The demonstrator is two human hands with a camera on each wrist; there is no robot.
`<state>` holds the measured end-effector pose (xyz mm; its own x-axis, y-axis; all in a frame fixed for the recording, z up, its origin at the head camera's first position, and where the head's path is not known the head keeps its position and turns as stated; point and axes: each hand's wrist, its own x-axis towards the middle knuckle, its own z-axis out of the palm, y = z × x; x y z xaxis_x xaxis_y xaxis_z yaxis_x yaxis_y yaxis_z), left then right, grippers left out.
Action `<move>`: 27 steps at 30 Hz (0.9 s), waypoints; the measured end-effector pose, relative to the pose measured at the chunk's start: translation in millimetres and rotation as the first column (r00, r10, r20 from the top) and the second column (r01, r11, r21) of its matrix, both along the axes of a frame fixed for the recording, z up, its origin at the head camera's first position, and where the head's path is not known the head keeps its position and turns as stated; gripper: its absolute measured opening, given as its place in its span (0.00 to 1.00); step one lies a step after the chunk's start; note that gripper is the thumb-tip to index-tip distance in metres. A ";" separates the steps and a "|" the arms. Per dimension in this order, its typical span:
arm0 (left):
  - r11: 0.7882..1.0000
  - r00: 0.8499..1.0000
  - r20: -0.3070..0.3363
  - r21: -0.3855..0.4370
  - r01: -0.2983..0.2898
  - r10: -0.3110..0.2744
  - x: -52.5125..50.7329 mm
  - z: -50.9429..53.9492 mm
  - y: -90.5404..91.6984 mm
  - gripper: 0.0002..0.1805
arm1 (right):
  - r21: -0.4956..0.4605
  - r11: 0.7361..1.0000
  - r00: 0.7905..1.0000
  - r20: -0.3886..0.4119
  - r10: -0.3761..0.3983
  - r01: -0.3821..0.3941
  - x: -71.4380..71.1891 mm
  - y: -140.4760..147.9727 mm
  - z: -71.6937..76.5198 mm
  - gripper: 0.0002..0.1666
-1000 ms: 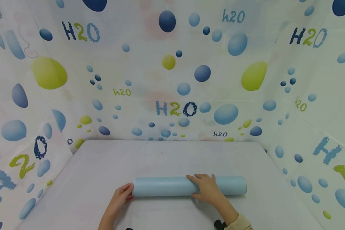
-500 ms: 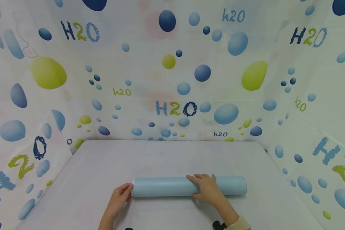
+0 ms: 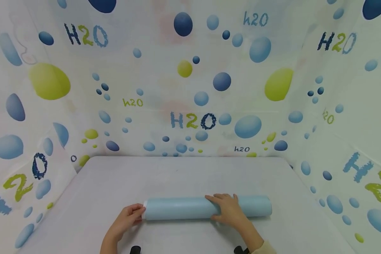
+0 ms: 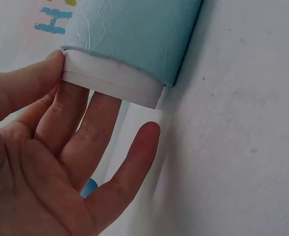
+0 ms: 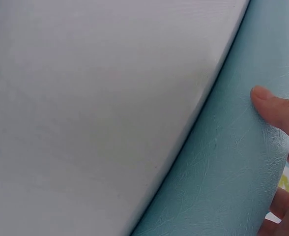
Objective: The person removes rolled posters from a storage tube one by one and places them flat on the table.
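A light blue roll [image 3: 177,209] with a wrinkled, leather-like surface lies sideways on the white table [image 3: 184,176]. A white inner tube [image 4: 110,76] sticks out a short way from its left end. My left hand [image 3: 127,217] pinches this tube's rim, thumb outside and fingertips inside the hollow end; the little finger stands apart from it. Over the right half of the roll, my right hand [image 3: 229,210] holds it from above, thumb on the near side and fingers over the far side. Those far fingers are partly hidden in the right wrist view.
Two black objects, one [image 3: 135,249] on the left and one [image 3: 240,250] on the right, show at the bottom edge of the head view. Behind and beside the table hangs a white sheet [image 3: 158,123] printed with bubbles and H2O lettering.
My left hand has moved slightly left, and more of the white inner tube now shows at the roll's left end. The right hand keeps its place on the roll.
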<state>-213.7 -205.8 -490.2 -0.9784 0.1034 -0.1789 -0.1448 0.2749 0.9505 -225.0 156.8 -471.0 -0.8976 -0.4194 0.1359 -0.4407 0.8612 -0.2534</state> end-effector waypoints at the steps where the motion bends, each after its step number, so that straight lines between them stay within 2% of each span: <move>1: 1.000 1.000 0.001 0.003 0.014 -0.014 0.1 -0.8 -1.2 0.21 | 0.004 1.000 1.000 -0.003 -0.003 0.003 0.9 -0.1 -0.7 0.40; 5: 1.000 1.000 -0.008 0.006 0.029 -0.029 0.0 -1.8 -1.7 0.21 | -0.015 1.000 1.000 -0.015 -0.003 0.003 4.0 -0.4 -0.5 0.39; 15: 0.993 0.996 -0.030 -0.080 -0.091 0.088 2.0 3.5 0.4 0.15 | -0.025 1.000 1.000 -0.020 -0.007 0.007 4.0 -1.6 -1.3 0.40; 27: 0.987 0.993 -0.030 -0.107 -0.120 0.118 2.4 3.4 -7.3 0.16 | -0.051 0.999 1.000 0.009 0.006 -0.006 -1.5 3.5 -1.2 0.40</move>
